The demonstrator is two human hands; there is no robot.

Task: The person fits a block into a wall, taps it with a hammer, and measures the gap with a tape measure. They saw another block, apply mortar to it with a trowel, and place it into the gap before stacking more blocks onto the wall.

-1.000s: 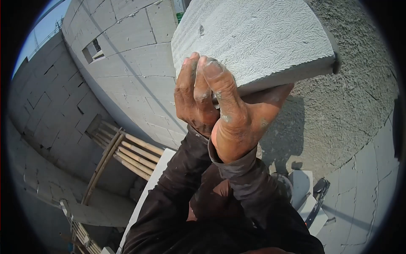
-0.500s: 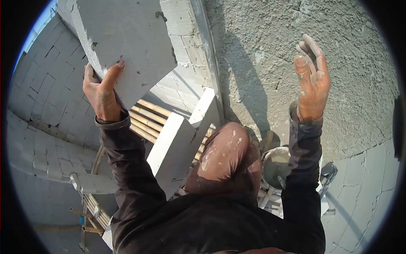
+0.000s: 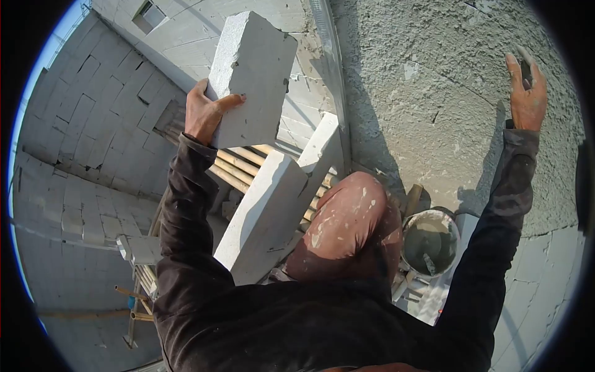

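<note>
My left hand grips a pale aerated concrete block by its left edge, thumb lying across the broad face and fingers round behind. The block is raised and tilted, its far end chipped along the side. My right hand is stretched out to the far right, fingers apart and holding nothing, close over the rough mortar-coated wall. Below the held block, two more blocks stand on edge: a near one and a farther one.
A bucket of grey mortar stands right of my knee. Bamboo poles form a platform under the blocks. A metal corner strip runs along the plastered wall's edge. Block walls rise on the left, with a drop beneath them.
My left hand has brought the block to the right and lower, so more of it shows. My right hand has moved outward to the right. The mortar bucket has come into fuller view.
</note>
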